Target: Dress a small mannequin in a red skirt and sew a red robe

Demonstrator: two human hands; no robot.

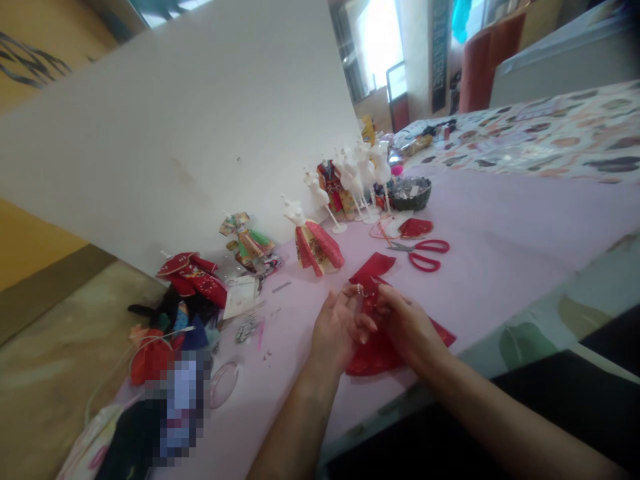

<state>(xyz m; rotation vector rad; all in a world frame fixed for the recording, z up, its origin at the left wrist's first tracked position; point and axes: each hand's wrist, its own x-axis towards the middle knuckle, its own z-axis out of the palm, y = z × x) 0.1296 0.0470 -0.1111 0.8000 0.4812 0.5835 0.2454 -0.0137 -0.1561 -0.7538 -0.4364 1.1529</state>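
Observation:
My left hand [343, 327] is raised over the table, its thumb and forefinger closed on a small pale beaded piece [360, 289]. The other fingers curl loosely below. Close beside it, my right hand [407, 327] is pinched, its fingertips near the beaded piece; whatever they hold is too small to make out. Under both hands lies a red satin-like doll garment [373, 357], partly hidden by them, with one flap [374, 267] spread out beyond the fingers. Red-handled scissors [425, 255] rest farther off to the right, blades pointing left.
White mini dress forms [350, 175] stand at the back beside a dark bowl [413, 193]. One form wears a red and cream skirt [319, 248]. Leftward are a red doll jacket [195, 275], cloth scraps [155, 357] and a clear oval dish [224, 385]. A white board [210, 127] rises behind.

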